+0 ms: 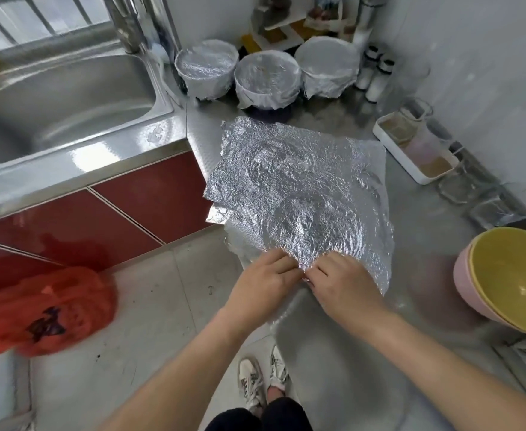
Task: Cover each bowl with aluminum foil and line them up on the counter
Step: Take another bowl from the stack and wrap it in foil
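A crumpled sheet of aluminum foil (pixel 299 188) lies spread on the steel counter (pixel 426 244), with more foil under it. My left hand (pixel 265 284) and my right hand (pixel 345 287) meet at its near edge, and both pinch the foil there. Three foil-covered bowls stand in a row at the back: one (pixel 205 66) on the left, one (pixel 266 77) in the middle, one (pixel 328 68) on the right. A yellow bowl (pixel 513 281) nested in a pink bowl (pixel 470 287) stands uncovered at the right edge.
A steel sink (pixel 65 104) lies to the left. A white tray with containers (pixel 411 147) and glass dishes (pixel 485 197) line the right wall. Spice bottles (pixel 373 73) stand behind the row. A red plastic bag (pixel 44 309) hangs by the red cabinet doors.
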A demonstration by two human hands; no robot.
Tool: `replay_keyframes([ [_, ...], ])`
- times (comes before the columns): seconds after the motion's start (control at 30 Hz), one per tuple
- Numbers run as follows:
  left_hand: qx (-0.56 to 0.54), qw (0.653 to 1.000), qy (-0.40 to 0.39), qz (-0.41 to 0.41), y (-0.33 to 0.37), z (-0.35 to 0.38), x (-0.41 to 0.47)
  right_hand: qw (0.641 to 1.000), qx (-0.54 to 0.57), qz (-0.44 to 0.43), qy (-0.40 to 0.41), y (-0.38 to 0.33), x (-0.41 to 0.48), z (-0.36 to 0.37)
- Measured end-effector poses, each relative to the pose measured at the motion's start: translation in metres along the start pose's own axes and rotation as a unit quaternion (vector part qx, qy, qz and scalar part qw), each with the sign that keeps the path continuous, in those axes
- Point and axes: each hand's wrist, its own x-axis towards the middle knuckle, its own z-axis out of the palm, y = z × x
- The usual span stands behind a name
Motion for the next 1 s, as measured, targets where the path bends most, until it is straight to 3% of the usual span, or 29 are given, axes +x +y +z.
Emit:
replay_keyframes([
  [0.3, 0.001, 0.999, 0.0, -0.044, -0.022, -0.003, -0.012, 0.998, 0.017, 0.065, 0.012, -0.031, 0.019, 0.009],
  [0.53, -0.033, 0.996, 0.001, -0.081, 0.001, -0.016, -0.011, 0.981, 0.172, 0.082, 0.023, -0.008, 0.009, 0.0],
  [0.73, -0.047, 0.996, -0.017, -0.074, 0.004, -0.005, -0.01, 0.992, 0.119, 0.035, -0.024, 0.006, -0.005, -0.005],
  [1.0, -0.049, 0.996, -0.033, -0.066, -0.001, 0.0, -0.005, 0.999, 0.048, -0.01, -0.012, 0.005, -0.005, -0.001],
])
